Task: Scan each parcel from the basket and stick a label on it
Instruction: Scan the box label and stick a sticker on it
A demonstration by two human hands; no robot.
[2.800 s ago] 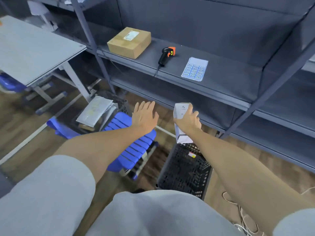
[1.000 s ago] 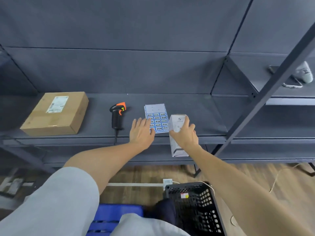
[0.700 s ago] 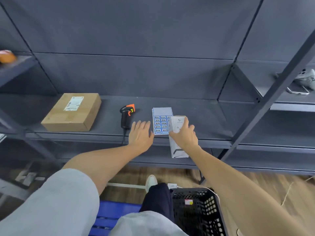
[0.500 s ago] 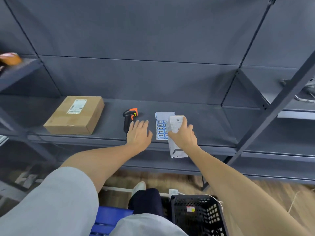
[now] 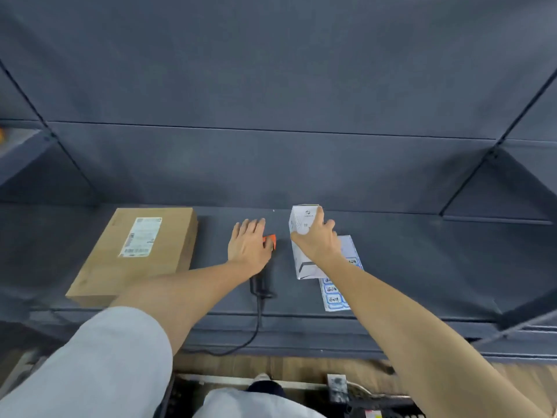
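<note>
Cardboard box (image 5: 137, 251) w/ shipping label (image 5: 140, 236) on top lay flat on the shelf (image 5: 422, 260), well to the L of both hands; untouched at this moment. Can't tell if it was scanned or carried a sticker.

L hand (image 5: 248, 244) was over the head of the barcode scanner (image 5: 265, 267), fingers straight and loose, nothing gripped. Orange trigger part poked out just R of the palm; black handle and cable ran back toward the person, off the shelf edge. Contact w/ scanner probable but not certain from this view.

R hand (image 5: 316, 241) was grasping the white parcel (image 5: 303, 245), a small carton, fingers curled round its upper part. Carton sat tilted over the shelf, just R of the scanner, near end overlapping the label sheet (image 5: 340, 282). Sheet lay under and R of the R wrist, blue stickers visible.

Black basket (image 5: 388, 413) only just visible at floor level, below the R forearm; contents not visible.

Progress est.: parcel out of basket and at the shelf; scan not yet done, sticker not yet on. Likely next: pick up scanner w/ L, read code, peel sticker.
</note>
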